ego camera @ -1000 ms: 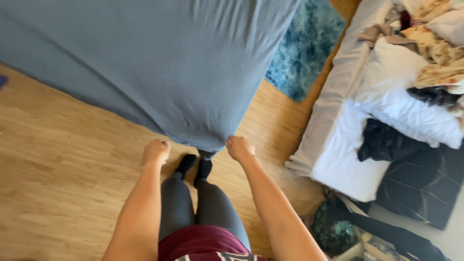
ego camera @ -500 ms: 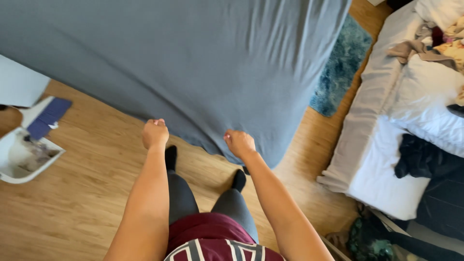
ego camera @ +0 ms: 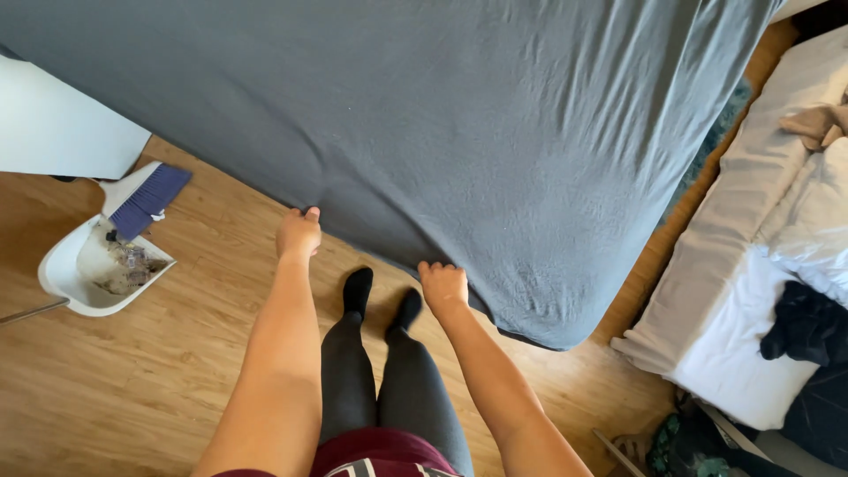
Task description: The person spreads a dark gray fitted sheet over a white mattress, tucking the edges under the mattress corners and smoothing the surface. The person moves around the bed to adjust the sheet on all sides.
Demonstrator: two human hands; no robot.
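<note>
A large grey sheet (ego camera: 459, 124) covers the mattress and fills the upper part of the head view. My left hand (ego camera: 298, 232) grips the sheet's lower edge, fingers curled under the fabric. Further right, my right hand (ego camera: 442, 285) holds the same edge near the mattress corner. My legs in dark leggings and black socks (ego camera: 382, 309) stand on the wooden floor between my arms, right against the bed.
A white dustpan (ego camera: 66, 278) with dust and a blue-bristled brush (ego camera: 148, 200) lies on the wood floor at left, below a white furniture piece (ego camera: 53, 128). At right lie pale bedding and pillows (ego camera: 751, 283), dark clothes (ego camera: 808, 327) and a blue rug (ego camera: 720, 132).
The view has shifted left along the bed, bringing the dustpan fully into sight. Both hands stay on the sheet's edge, now spread further apart, the right one lower.
</note>
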